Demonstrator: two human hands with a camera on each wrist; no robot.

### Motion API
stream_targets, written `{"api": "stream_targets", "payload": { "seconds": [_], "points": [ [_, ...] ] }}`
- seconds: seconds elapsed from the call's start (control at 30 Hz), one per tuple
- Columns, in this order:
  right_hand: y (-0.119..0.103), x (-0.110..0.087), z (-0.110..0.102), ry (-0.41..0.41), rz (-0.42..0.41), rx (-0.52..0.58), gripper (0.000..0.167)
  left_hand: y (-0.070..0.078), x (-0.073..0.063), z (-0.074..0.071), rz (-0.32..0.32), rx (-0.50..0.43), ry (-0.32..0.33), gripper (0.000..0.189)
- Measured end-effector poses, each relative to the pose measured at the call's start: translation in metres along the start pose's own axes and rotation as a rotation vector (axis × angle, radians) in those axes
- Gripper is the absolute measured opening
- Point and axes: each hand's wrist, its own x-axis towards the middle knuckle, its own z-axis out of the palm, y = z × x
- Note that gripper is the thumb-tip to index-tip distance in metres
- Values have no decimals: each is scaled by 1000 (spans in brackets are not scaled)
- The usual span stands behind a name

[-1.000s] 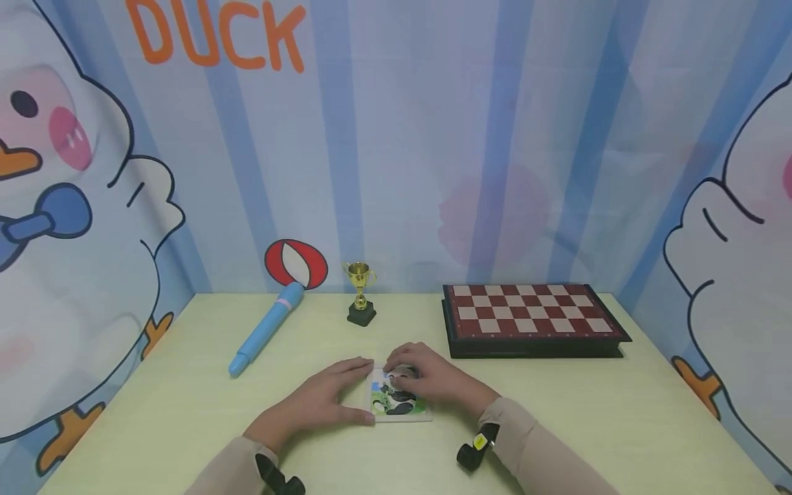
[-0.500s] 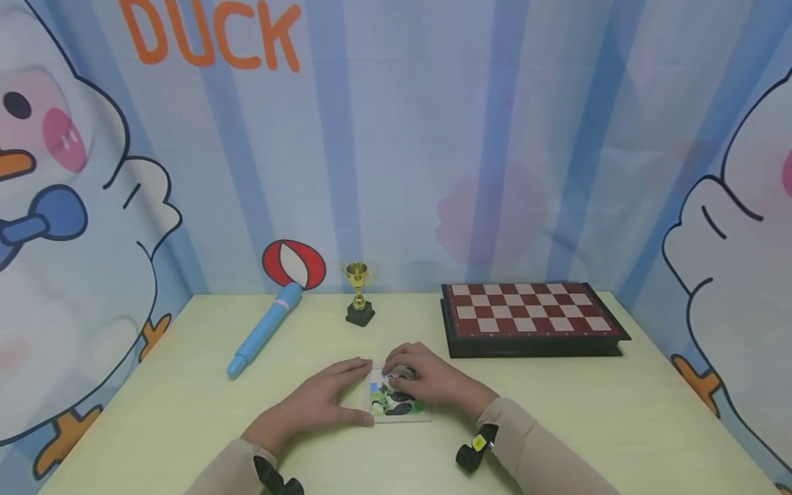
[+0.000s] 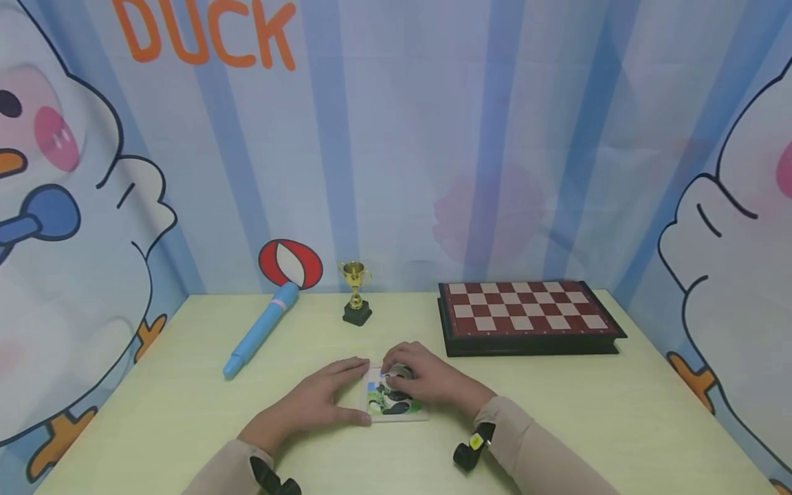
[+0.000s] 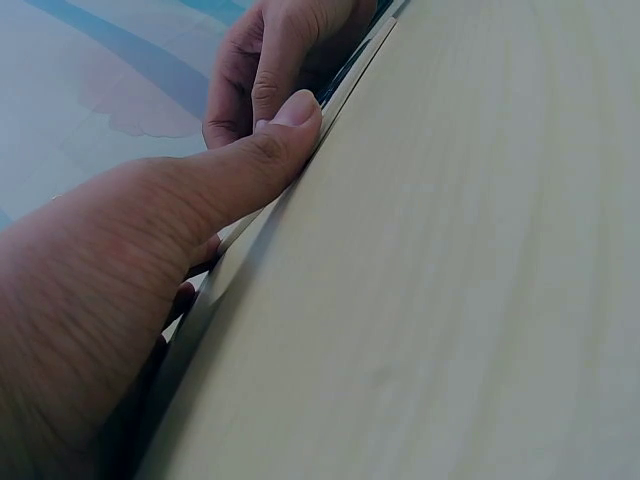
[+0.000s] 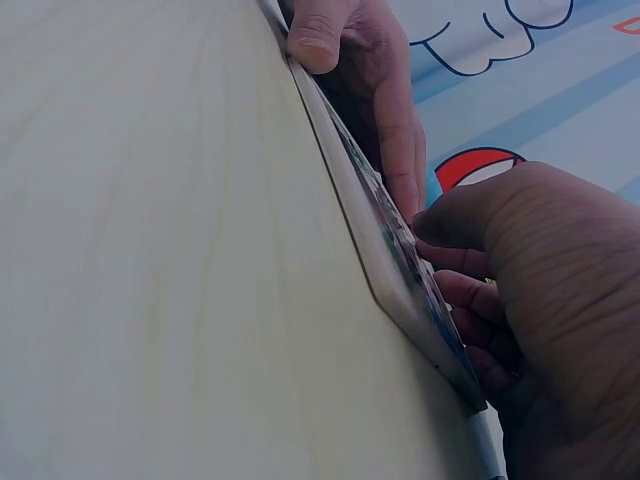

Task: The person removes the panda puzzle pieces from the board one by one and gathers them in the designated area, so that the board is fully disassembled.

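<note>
A small square panda puzzle (image 3: 396,405) with a pale frame lies flat near the table's front middle. My left hand (image 3: 318,399) holds its left side, thumb at the front corner and fingertips at the far corner. In the left wrist view, the left thumb (image 4: 270,150) rests along the puzzle's edge. My right hand (image 3: 423,375) arches over the upper right part, thumb and index finger pinching close together on a piece at the panda's head. That piece is mostly hidden by the fingers. In the right wrist view, the puzzle's pale edge (image 5: 350,220) runs beside the curled right fingers.
A blue stick-shaped tube (image 3: 260,333) lies at the back left. Beside it stands a small gold trophy (image 3: 355,292) on a dark base. A folded red-and-white chessboard box (image 3: 529,320) occupies the back right. A blue duck-printed curtain (image 3: 396,137) encloses the table.
The head view shifts slightly, so everything slides a little to the left. Both hands keep their places on the puzzle, with no clear finger movement.
</note>
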Motion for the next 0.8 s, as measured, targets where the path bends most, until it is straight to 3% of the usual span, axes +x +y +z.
{"api": "stream_targets", "payload": {
  "seconds": [0.8],
  "points": [
    [-3, 0, -2, -2, -7, 1, 15, -2, 1, 1, -6, -14, -1, 101]
  ]
}}
